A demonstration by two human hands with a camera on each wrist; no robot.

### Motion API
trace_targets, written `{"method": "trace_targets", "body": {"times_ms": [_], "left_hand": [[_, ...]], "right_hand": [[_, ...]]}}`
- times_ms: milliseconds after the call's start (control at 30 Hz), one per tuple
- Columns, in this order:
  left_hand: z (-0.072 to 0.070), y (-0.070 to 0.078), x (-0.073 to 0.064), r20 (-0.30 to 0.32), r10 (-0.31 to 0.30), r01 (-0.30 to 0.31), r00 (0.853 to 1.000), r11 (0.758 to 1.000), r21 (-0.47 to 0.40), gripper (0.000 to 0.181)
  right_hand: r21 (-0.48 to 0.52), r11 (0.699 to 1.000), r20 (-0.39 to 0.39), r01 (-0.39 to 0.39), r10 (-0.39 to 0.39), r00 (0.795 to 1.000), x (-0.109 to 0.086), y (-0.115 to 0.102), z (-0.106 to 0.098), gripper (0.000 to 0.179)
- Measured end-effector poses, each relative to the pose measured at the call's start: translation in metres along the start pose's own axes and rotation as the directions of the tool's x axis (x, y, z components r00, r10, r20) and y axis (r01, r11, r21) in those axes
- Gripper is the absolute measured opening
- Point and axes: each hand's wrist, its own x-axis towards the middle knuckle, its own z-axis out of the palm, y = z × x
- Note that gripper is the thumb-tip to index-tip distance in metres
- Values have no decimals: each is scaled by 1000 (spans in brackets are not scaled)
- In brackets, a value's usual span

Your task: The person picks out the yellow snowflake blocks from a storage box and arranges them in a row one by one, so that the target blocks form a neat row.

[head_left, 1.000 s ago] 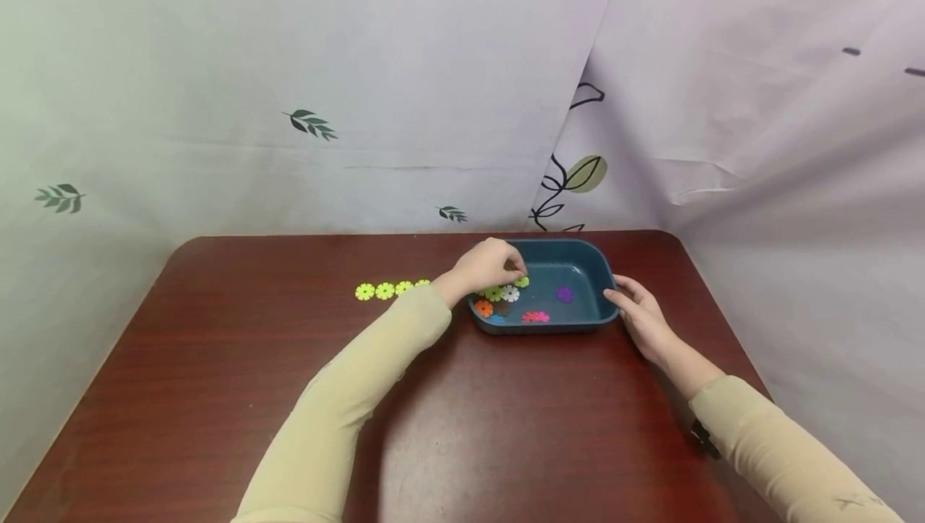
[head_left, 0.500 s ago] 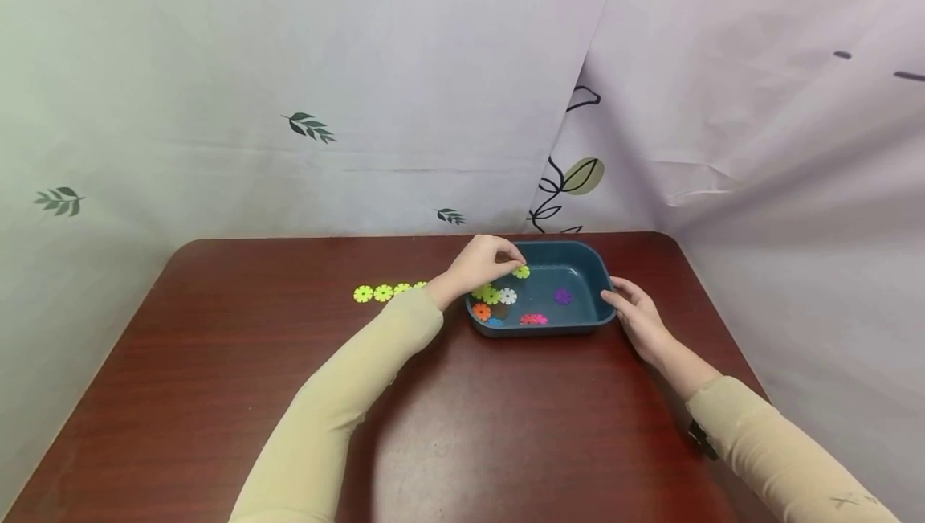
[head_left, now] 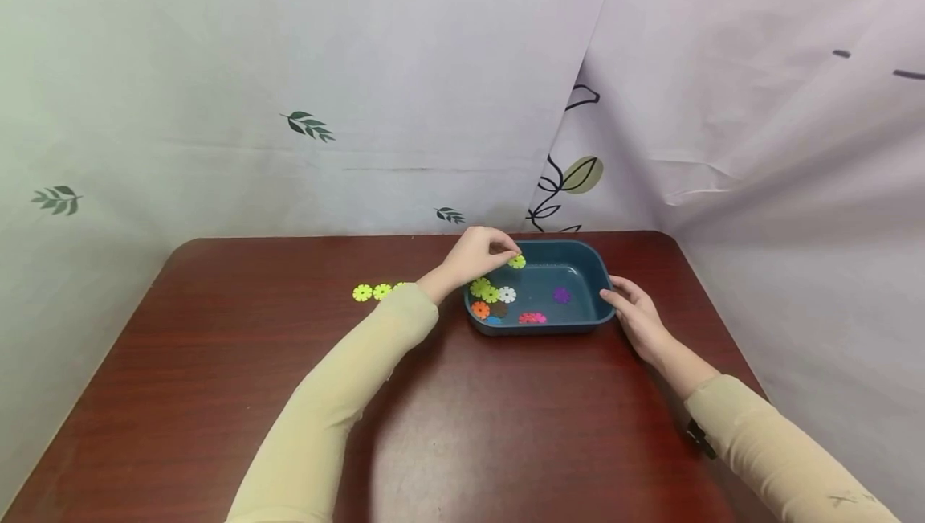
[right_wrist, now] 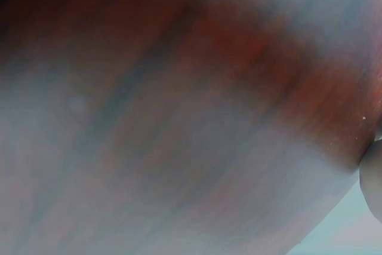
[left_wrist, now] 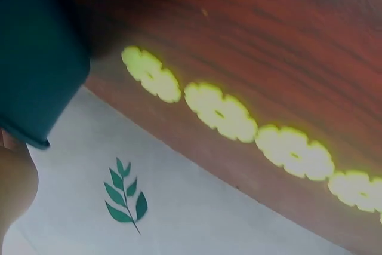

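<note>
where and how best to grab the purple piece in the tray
Probably pinch the purple piece by opposite edges of its notched rim, from above: it lies apart, seemingly flat, and the tray has raised walls that would hinder coming in sideways.

Two hands (head_left: 477, 255) (head_left: 639, 318), one tray (head_left: 536, 286), dozen-plus discs (head_left: 517, 263)

Tray (head_left: 540, 282), yellow discs (head_left: 381, 292) on table (head_left: 535, 418)

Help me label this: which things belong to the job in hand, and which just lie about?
Likely job: left hand, pinched yellow disc, right hand, blue tray, row of yellow discs.
Apparently just lying about: purple disc, white disc, orange disc.
</note>
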Motion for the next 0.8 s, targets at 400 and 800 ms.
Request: {"method": "trace_targets", "body": {"times_ms": [400,800], "left_hand": [[-35,-8,-13,-96,-36,33,995,999,-38,13],[-70,-18,-31,-153,-93,91,984,996,-23,16]], "right_hand": [[-4,1000,8,-9,9,1000,-1,1,0,19],[-17,1000,14,-4,4,1000,-2,-1,0,20]]}}
